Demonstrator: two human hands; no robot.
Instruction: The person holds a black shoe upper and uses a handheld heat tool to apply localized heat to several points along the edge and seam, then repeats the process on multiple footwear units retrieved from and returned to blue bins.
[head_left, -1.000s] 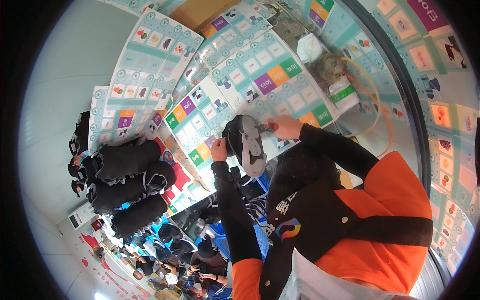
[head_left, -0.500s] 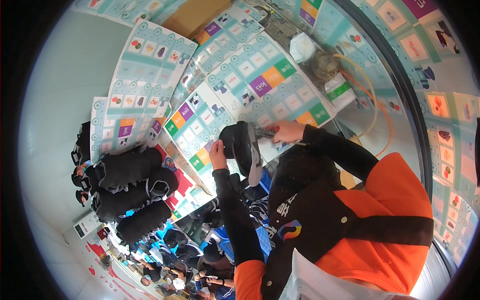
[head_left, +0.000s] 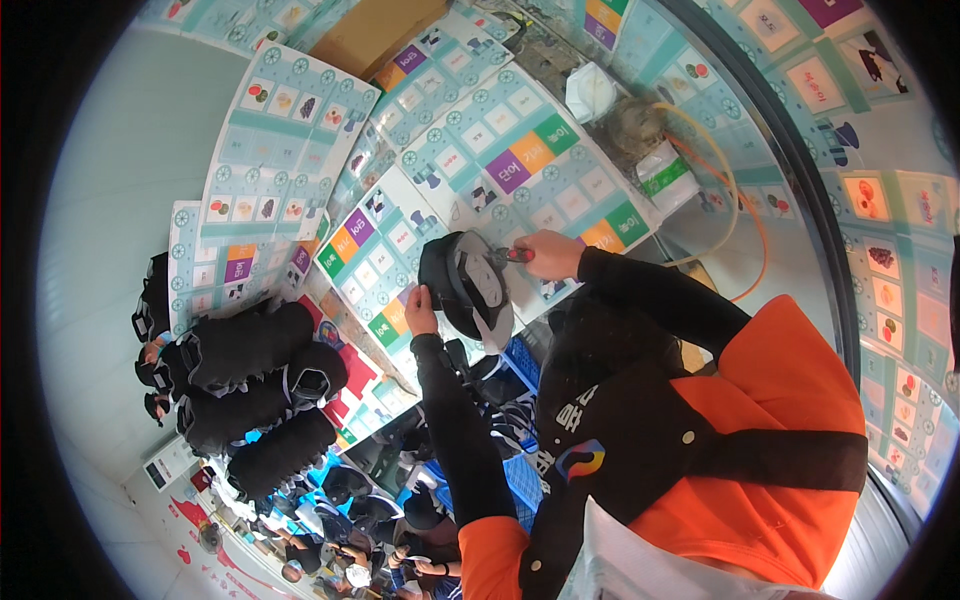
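A black cap (head_left: 436,275) with a grey inside is held over the sheet-covered table, its opening turned to the right. My left hand (head_left: 421,312) is closed on its left edge, thumb and fingers pinching the fabric. At the opposite side, my right hand (head_left: 553,256) is wrapped round a small red-handled tool (head_left: 518,255). The tool's dark tip reaches the cap's opening; its exact kind is too small to make out. The cap's grey brim (head_left: 496,332) points down toward my body.
Stacked black caps (head_left: 255,345) stand at the left. Printed sheets (head_left: 470,150) cover the table. A white packet with a green band (head_left: 665,180) and an orange hose (head_left: 764,250) lie at the right. Below the table is a blue crate (head_left: 524,480); people (head_left: 430,570) sit beyond.
The cap has turned so that more of its grey inside shows. Both hands have shifted slightly left and up with it, and the tool has come to the cap's opening.
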